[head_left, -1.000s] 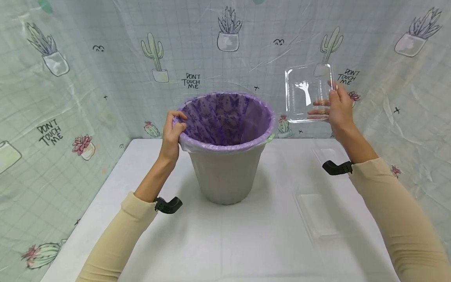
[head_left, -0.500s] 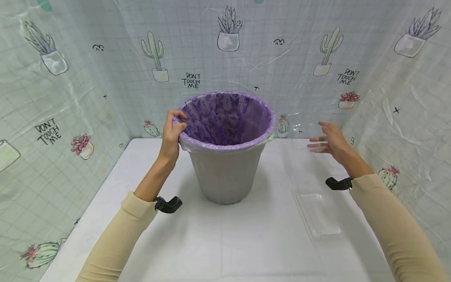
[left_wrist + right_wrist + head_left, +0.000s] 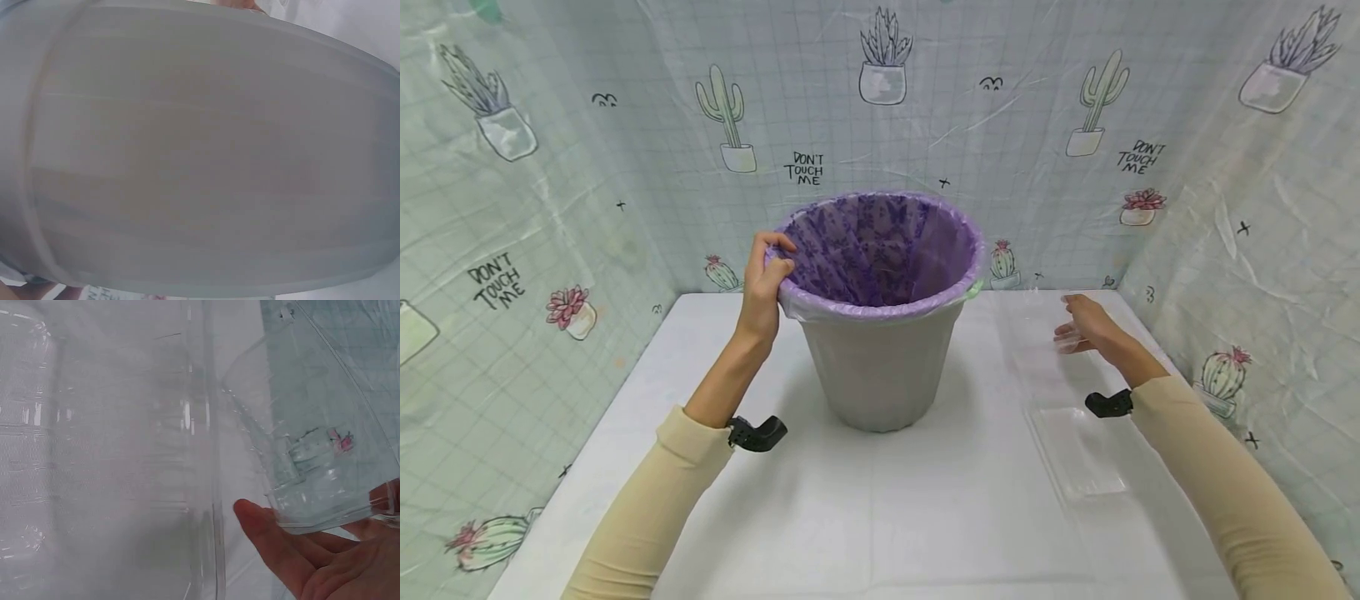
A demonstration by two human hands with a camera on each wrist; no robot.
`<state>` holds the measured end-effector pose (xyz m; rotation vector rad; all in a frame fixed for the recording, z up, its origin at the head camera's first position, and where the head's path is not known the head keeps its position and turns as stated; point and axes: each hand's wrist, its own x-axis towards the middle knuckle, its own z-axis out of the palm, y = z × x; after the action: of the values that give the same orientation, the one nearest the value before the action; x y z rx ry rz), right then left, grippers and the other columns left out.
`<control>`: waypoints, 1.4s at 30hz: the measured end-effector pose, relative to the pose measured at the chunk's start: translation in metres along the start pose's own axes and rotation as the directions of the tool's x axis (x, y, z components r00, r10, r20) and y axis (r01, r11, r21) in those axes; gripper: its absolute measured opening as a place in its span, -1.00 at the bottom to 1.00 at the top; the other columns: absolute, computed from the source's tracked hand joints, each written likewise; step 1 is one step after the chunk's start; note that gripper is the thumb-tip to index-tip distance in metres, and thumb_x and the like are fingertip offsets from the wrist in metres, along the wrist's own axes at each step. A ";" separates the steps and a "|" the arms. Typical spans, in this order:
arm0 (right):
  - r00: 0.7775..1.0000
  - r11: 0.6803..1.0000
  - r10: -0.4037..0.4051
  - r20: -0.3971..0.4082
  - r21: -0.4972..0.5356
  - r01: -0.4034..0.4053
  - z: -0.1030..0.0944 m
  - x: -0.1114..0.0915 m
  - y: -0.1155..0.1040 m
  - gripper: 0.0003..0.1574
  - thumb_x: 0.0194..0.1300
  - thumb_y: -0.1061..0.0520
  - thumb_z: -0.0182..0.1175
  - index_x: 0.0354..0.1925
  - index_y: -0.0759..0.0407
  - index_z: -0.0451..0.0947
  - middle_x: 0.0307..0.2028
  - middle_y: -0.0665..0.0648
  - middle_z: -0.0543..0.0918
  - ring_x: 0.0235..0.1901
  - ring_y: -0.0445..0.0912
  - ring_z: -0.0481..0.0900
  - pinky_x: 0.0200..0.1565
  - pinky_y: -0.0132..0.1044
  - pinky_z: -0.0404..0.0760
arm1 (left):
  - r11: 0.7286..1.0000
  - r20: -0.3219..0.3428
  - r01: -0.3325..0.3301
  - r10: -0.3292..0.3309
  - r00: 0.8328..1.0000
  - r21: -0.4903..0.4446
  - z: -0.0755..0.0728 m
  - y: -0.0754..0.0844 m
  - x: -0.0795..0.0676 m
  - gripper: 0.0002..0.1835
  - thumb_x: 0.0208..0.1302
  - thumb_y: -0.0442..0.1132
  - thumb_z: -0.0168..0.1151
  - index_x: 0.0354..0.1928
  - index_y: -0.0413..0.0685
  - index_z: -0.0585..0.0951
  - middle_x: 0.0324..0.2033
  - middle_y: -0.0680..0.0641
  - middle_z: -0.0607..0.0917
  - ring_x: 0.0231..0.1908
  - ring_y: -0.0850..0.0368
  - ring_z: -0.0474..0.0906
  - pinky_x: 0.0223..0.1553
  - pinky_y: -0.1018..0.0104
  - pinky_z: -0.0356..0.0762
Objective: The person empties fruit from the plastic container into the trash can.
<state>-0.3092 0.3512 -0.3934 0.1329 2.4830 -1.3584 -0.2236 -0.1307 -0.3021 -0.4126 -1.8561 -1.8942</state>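
A grey trash can (image 3: 880,367) stands upright, its purple patterned bag (image 3: 891,250) folded over the rim. My left hand (image 3: 765,283) grips that rim on the left side, fingers inside and thumb over the edge. In the left wrist view the can's wall (image 3: 206,150) fills nearly everything. My right hand (image 3: 1093,329) holds a clear plastic container (image 3: 331,481) by its edge, tilted, low over the back right of the table. Through the plastic, part of a finger shows. Another clear plastic container (image 3: 1082,454) lies flat on the table nearer me.
The white table (image 3: 865,517) carries the can and the flat container. Behind and at both sides hang sheets (image 3: 925,142) printed with cacti and lettering. A black wrist mount (image 3: 758,434) sits on my left wrist, and a similar mount (image 3: 1108,405) on my right.
My right hand has come down from in front of the back sheet to near the table with the clear container, which has turned from upright to tilted. My left hand keeps its grip.
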 end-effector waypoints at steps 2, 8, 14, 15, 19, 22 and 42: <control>0.999 0.999 0.019 0.026 -0.028 -0.018 0.002 0.001 0.000 -0.18 0.65 -0.09 -0.64 0.59 0.40 -0.44 0.46 0.65 0.14 0.29 0.41 0.47 -0.02 -0.05 0.75 | 1.000 -0.002 -0.002 0.002 1.000 -0.006 0.000 0.000 0.000 -0.75 0.15 -0.24 -0.08 -0.11 0.09 0.45 -0.14 0.06 0.39 -0.18 0.13 0.30 -0.14 0.31 0.24; 0.996 0.992 0.074 0.044 -0.103 -0.069 0.005 0.005 0.005 -0.21 0.66 -0.01 -0.61 0.57 0.47 -0.43 0.40 0.68 0.21 0.29 0.40 0.44 0.02 -0.01 0.73 | 1.000 -0.003 -0.002 0.002 1.000 -0.007 0.001 0.000 0.000 -0.75 0.15 -0.24 -0.08 -0.12 0.10 0.45 -0.14 0.05 0.39 -0.19 0.13 0.30 -0.14 0.31 0.25; 0.994 0.986 0.102 0.025 -0.135 -0.098 0.006 0.007 0.010 -0.26 0.66 0.07 -0.54 0.55 0.54 -0.30 0.42 0.66 0.19 0.36 0.41 0.39 0.16 0.07 0.65 | 1.000 -0.008 -0.004 0.004 1.000 -0.003 0.001 0.001 -0.001 -0.74 0.14 -0.24 -0.08 -0.12 0.11 0.45 -0.15 0.06 0.39 -0.19 0.14 0.30 -0.14 0.32 0.24; 0.994 0.985 0.102 0.023 -0.141 -0.098 0.006 0.007 0.010 -0.26 0.66 0.08 -0.52 0.55 0.55 -0.28 0.42 0.65 0.20 0.36 0.40 0.40 0.18 0.08 0.63 | 1.000 -0.009 -0.005 0.005 1.000 -0.001 0.001 0.001 -0.001 -0.75 0.14 -0.24 -0.08 -0.12 0.11 0.45 -0.15 0.07 0.39 -0.19 0.14 0.30 -0.14 0.32 0.24; 0.995 0.986 0.103 0.018 -0.135 -0.099 0.006 0.007 0.012 -0.25 0.64 0.11 -0.40 0.54 0.57 -0.25 0.42 0.63 0.22 0.36 0.39 0.40 0.23 0.13 0.58 | 1.000 -0.005 -0.003 0.003 1.000 0.005 0.002 0.001 0.000 -0.75 0.14 -0.24 -0.07 -0.12 0.11 0.45 -0.14 0.06 0.39 -0.18 0.15 0.30 -0.13 0.31 0.24; 0.994 0.986 0.110 0.010 -0.127 -0.108 0.007 0.006 0.012 -0.23 0.62 0.12 -0.31 0.53 0.58 -0.22 0.43 0.62 0.22 0.37 0.39 0.39 0.25 0.13 0.57 | 1.000 -0.001 0.001 -0.001 1.000 0.003 0.002 0.001 0.000 -0.75 0.14 -0.24 -0.07 -0.12 0.11 0.45 -0.14 0.05 0.39 -0.19 0.15 0.30 -0.14 0.31 0.24; 0.986 0.969 0.164 0.018 -0.191 -0.157 0.008 0.008 0.009 -0.08 0.58 0.03 -0.19 0.51 0.60 -0.33 0.42 0.66 0.16 0.41 0.42 0.31 0.29 0.16 0.53 | 1.000 0.012 0.008 -0.008 1.000 0.002 -0.001 0.001 -0.002 -0.75 0.16 -0.24 -0.07 -0.11 0.14 0.44 -0.13 0.03 0.37 -0.20 0.09 0.31 -0.18 0.31 0.27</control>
<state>-0.3133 0.3490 -0.4071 0.2599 2.4965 -1.0461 -0.2211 -0.1315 -0.3025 -0.4174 -1.8694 -1.8989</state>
